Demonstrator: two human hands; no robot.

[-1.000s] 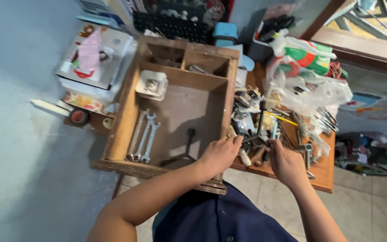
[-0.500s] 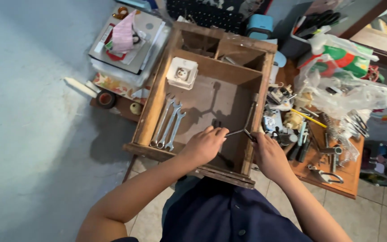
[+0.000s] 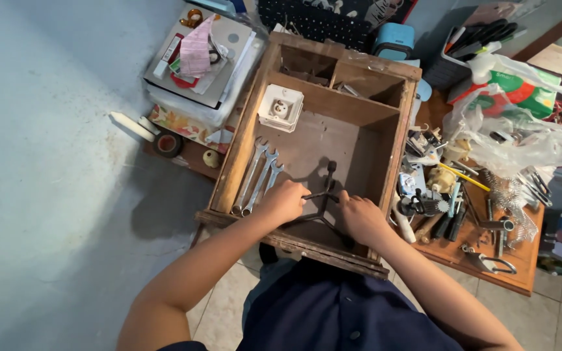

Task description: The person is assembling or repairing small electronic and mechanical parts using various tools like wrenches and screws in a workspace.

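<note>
Inside wooden drawer [image 3: 385, 140]: our L hand [image 3: 284, 201] & R hand [image 3: 359, 218] both closed on black cross wrench [image 3: 325, 195], long arm pointing away; spanners [image 3: 258, 175] lie left.

Green, red and white packet [image 3: 518, 88] in clear plastic bag [image 3: 521, 140], right of wooden drawer [image 3: 395, 140].

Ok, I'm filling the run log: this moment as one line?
left hand: on cross wrench | right hand: on cross wrench | place: wooden drawer | nearby: three spanners
</note>
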